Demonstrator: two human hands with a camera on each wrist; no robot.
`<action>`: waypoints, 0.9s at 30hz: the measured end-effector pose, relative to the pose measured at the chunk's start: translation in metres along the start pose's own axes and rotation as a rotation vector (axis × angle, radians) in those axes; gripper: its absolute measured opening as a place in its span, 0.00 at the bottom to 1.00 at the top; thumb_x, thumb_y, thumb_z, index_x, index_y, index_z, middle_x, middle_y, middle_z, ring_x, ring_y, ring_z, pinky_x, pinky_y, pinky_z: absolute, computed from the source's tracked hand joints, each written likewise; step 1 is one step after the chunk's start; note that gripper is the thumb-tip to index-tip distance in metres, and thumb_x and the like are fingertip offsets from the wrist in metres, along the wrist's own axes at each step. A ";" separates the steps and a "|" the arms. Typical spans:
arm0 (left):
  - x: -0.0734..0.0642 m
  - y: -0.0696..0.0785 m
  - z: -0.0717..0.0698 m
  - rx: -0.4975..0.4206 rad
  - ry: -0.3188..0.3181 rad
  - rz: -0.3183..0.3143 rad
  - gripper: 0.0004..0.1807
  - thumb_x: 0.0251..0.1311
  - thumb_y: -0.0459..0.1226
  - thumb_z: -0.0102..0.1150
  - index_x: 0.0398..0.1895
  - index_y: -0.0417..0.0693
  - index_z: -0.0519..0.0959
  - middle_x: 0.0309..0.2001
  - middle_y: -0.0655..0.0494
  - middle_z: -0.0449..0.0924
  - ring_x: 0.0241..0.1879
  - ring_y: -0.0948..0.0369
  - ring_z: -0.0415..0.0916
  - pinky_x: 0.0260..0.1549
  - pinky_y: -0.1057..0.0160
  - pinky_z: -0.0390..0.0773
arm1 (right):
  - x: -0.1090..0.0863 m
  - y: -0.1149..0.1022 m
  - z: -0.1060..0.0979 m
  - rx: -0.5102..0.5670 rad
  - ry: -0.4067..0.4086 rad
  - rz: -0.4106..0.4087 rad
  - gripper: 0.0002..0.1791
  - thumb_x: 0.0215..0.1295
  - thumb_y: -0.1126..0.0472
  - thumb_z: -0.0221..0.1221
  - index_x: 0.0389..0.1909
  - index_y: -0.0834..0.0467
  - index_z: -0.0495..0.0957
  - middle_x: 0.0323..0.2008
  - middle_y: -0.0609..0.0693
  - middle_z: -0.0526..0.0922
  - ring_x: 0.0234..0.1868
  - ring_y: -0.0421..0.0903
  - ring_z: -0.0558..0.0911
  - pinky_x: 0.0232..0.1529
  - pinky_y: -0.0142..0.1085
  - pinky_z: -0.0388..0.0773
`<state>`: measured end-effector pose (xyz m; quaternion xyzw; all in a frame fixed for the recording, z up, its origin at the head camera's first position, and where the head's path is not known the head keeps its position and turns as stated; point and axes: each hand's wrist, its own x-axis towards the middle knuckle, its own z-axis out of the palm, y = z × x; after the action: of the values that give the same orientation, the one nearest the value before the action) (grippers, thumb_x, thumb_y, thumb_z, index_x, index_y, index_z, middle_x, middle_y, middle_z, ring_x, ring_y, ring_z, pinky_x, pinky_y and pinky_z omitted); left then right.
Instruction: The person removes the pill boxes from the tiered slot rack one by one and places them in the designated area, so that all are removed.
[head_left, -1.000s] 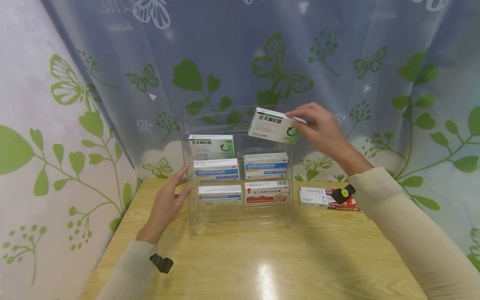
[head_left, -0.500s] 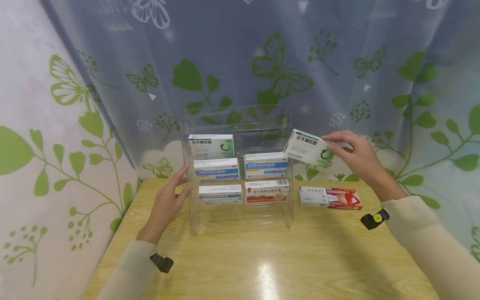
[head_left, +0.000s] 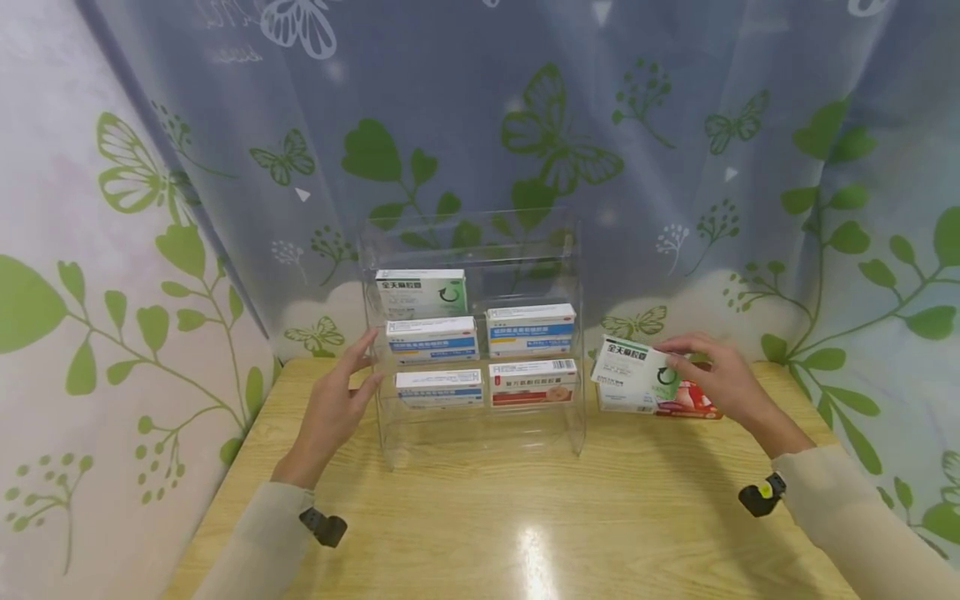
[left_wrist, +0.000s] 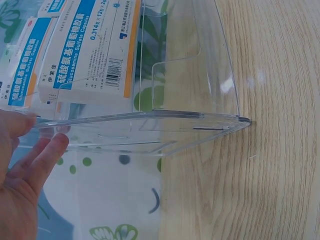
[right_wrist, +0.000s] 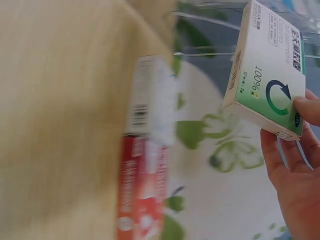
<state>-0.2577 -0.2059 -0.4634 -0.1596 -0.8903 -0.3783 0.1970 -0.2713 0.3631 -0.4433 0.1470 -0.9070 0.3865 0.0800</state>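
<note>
My right hand [head_left: 723, 383] pinches a green-and-white medicine box [head_left: 637, 367] by its right end, to the right of a clear acrylic display rack [head_left: 480, 435]. In the right wrist view, the thumb lies on the printed face of this medicine box [right_wrist: 272, 67] and the fingers are behind it. At the rack's left side, my left hand [head_left: 333, 417] holds the edge of the side panel between thumb and fingers. A matching green-and-white box [head_left: 422, 293] stands on an upper tier at left. Blue-and-white boxes [head_left: 432, 340] and a red-and-white box [head_left: 532, 385] stand on the tiers below.
A white box [right_wrist: 150, 100] and a red box [right_wrist: 142, 187] lie end to end on the wooden table [head_left: 480, 517], right of the rack. In the head view the held box partly covers them. A patterned curtain [head_left: 450, 100] hangs close behind the rack.
My right hand has carried the green-and-white medicine box from the rack's upper right, rightward and then down, to above the boxes on the table. The left hand has stayed at the rack's side.
</note>
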 end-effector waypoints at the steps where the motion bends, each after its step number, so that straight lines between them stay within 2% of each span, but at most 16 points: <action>1: 0.000 0.000 0.000 0.002 0.003 0.004 0.41 0.75 0.29 0.65 0.87 0.57 0.62 0.70 0.37 0.81 0.64 0.39 0.85 0.45 0.41 0.93 | -0.003 0.004 0.003 0.002 -0.017 0.013 0.16 0.83 0.58 0.61 0.64 0.57 0.86 0.65 0.59 0.83 0.57 0.20 0.73 0.52 0.13 0.76; 3: 0.000 0.000 0.000 0.004 0.005 0.005 0.41 0.75 0.29 0.65 0.87 0.57 0.62 0.70 0.37 0.81 0.63 0.39 0.85 0.45 0.41 0.93 | -0.010 0.011 0.010 0.045 -0.068 0.055 0.17 0.84 0.58 0.60 0.66 0.59 0.84 0.67 0.63 0.81 0.57 0.25 0.77 0.51 0.21 0.84; 6: 0.000 0.000 0.000 0.005 0.004 0.007 0.41 0.75 0.29 0.65 0.87 0.56 0.62 0.71 0.37 0.80 0.63 0.39 0.85 0.45 0.41 0.93 | -0.019 0.023 0.021 0.084 -0.124 0.096 0.18 0.84 0.60 0.59 0.68 0.61 0.83 0.69 0.66 0.78 0.59 0.43 0.84 0.47 0.32 0.91; 8: 0.000 0.000 0.000 0.004 0.002 0.006 0.41 0.76 0.30 0.65 0.87 0.56 0.61 0.72 0.38 0.79 0.64 0.39 0.84 0.46 0.41 0.93 | -0.023 0.030 0.027 0.077 -0.142 0.100 0.18 0.84 0.61 0.59 0.67 0.62 0.83 0.71 0.68 0.77 0.59 0.56 0.86 0.45 0.35 0.91; 9: 0.000 0.000 0.000 0.003 0.000 0.005 0.41 0.76 0.30 0.65 0.87 0.57 0.61 0.73 0.38 0.78 0.64 0.39 0.84 0.46 0.41 0.93 | -0.024 0.033 0.030 0.054 -0.140 0.088 0.17 0.84 0.61 0.60 0.66 0.62 0.84 0.72 0.69 0.77 0.62 0.61 0.84 0.47 0.32 0.89; 11: 0.001 0.000 0.000 0.000 -0.005 0.000 0.41 0.76 0.30 0.64 0.87 0.57 0.61 0.74 0.38 0.77 0.64 0.39 0.84 0.47 0.40 0.93 | -0.026 0.038 0.034 0.007 -0.134 0.073 0.16 0.83 0.62 0.61 0.64 0.60 0.85 0.73 0.68 0.77 0.65 0.65 0.82 0.49 0.29 0.86; 15: 0.001 0.001 0.000 -0.004 -0.011 -0.012 0.40 0.77 0.30 0.64 0.87 0.56 0.61 0.76 0.39 0.75 0.65 0.39 0.83 0.48 0.39 0.92 | -0.029 0.046 0.040 -0.039 -0.141 0.045 0.13 0.81 0.63 0.62 0.60 0.60 0.88 0.68 0.67 0.82 0.65 0.63 0.82 0.52 0.30 0.85; 19: 0.001 0.001 0.000 -0.003 -0.012 -0.013 0.40 0.76 0.30 0.64 0.87 0.53 0.62 0.78 0.41 0.73 0.66 0.39 0.83 0.48 0.39 0.92 | -0.031 0.051 0.046 -0.062 -0.168 0.029 0.12 0.79 0.64 0.65 0.57 0.57 0.90 0.61 0.61 0.88 0.62 0.56 0.84 0.54 0.33 0.86; 24: 0.001 0.001 0.000 -0.006 -0.014 -0.014 0.40 0.77 0.30 0.64 0.87 0.55 0.61 0.78 0.41 0.73 0.66 0.39 0.83 0.48 0.39 0.92 | -0.032 0.053 0.056 -0.071 -0.175 0.014 0.11 0.78 0.63 0.66 0.55 0.56 0.91 0.56 0.56 0.90 0.54 0.44 0.86 0.51 0.29 0.85; 27: 0.000 0.001 0.000 -0.001 -0.014 -0.014 0.41 0.77 0.30 0.64 0.87 0.57 0.61 0.77 0.40 0.74 0.66 0.39 0.83 0.47 0.40 0.93 | -0.032 0.051 0.060 -0.083 -0.158 -0.002 0.10 0.77 0.65 0.66 0.54 0.57 0.91 0.55 0.57 0.90 0.54 0.46 0.86 0.49 0.29 0.85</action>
<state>-0.2577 -0.2052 -0.4627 -0.1559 -0.8926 -0.3790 0.1880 -0.2603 0.3598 -0.5277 0.1745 -0.9255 0.3359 0.0145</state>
